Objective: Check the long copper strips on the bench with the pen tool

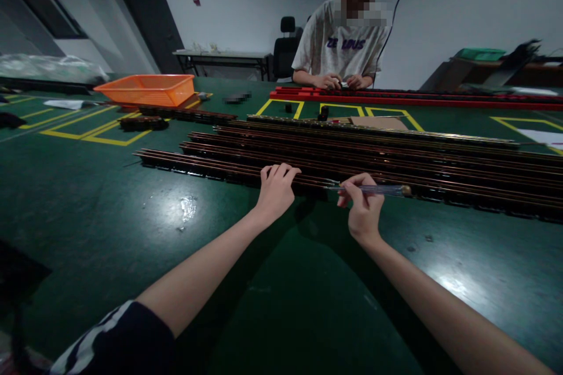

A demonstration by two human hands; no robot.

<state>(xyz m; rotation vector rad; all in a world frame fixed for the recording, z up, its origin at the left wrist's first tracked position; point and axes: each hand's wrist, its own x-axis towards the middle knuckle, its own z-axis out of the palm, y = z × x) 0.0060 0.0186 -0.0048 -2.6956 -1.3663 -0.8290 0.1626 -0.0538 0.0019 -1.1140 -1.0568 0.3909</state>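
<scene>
Several long dark strips topped with thin copper-coloured rods lie side by side across the table. My left hand (277, 190) is over the nearest strip (197, 165), its fingers bent over the rods and gripping it from the near side. To its right, my right hand (363, 205) is closed around a screwdriver (387, 190) with a clear handle. The screwdriver lies nearly level, its shaft pointing left toward my left hand, with the tip at the rods of the nearest strip. My right fingers partly cover the screwdriver.
The green table (185, 263) has yellow taped outlines. An orange basket (149, 91) stands at the back left, near a short dark piece (143, 123). Across the table, a person (341, 47) handles something small behind a long red rail (417, 98). A cardboard piece (379, 123) lies behind the strips.
</scene>
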